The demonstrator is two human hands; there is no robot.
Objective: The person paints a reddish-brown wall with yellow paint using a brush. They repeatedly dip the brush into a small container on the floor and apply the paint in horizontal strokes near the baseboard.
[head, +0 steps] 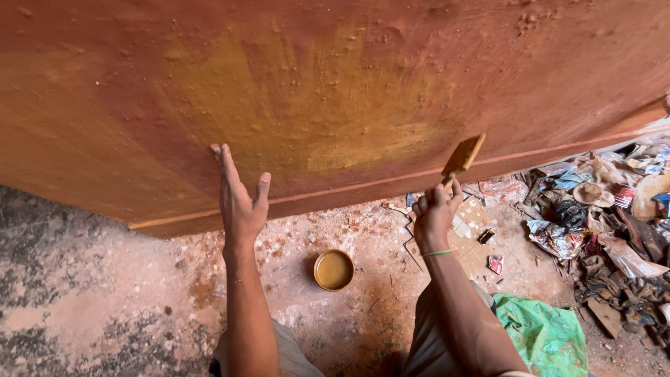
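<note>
Painting stroke in hand: right hand, fingers wrapped around the handle, presses the paintbrush to the red wall beside the ochre patch. Brush axis slants up-right, bristles uppermost. Left hand, fingers extended, braces flat on the wall. The paint bowl on the floor suggests reloading comes soon.

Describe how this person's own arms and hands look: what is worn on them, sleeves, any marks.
Both forearms are bare, with no sleeves in view and no gloves. The right hand has a thin green band round the wrist. The left hand wears nothing: no ring, watch or band shows. No clear paint marks can be made out on either hand.
</note>
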